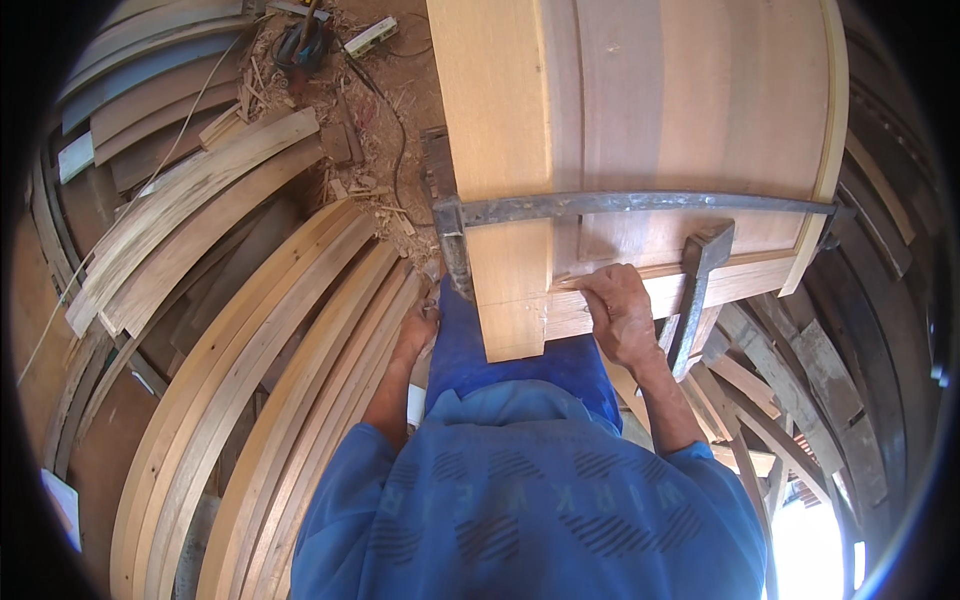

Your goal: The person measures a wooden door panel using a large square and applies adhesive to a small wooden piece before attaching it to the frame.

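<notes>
A large wooden door panel (pixel 620 110) with a paler frame lies in front of me. Across it runs a long metal bar clamp (pixel 640 203), its jaw (pixel 455 262) at the panel's left edge. My right hand (pixel 620 312) is closed in a pinch at the panel's near rail, beside the corner joint. A thin sliver of wood shows by its fingertips, but what they grip is unclear. Low beside the clamp's jaw, my left hand (pixel 421 322) has curled fingers, their hold partly hidden. A dark metal piece with a flared head (pixel 695 295) crosses the near rail on the right.
Long planks (pixel 250 310) are stacked at the left, with more boards (pixel 165 85) behind. Wood shavings, a corded power tool (pixel 300 45) and a white power strip (pixel 370 36) lie on the floor at the back. More timber (pixel 810 370) leans at the right.
</notes>
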The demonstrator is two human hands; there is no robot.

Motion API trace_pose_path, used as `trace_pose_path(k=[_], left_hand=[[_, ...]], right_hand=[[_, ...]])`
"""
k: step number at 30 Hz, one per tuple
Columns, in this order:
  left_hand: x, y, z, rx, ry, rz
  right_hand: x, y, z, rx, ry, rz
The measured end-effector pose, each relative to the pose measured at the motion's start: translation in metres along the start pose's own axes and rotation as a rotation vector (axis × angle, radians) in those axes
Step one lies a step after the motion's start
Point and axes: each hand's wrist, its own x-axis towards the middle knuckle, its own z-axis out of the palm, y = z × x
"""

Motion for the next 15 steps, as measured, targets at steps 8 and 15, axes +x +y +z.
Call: trace_pose_path(k=[8,15], left_hand=[[0.009,0.003,-0.02,-0.094,0.065,0.085],[-0.012,0.033,-0.03,-0.117,0.107,0.1]], right_hand=[[0.001,-0.014,0.0,-0.046,0.029,0.092],[-0.003,-0.007,0.005,-0.065,0.048,0.013]])
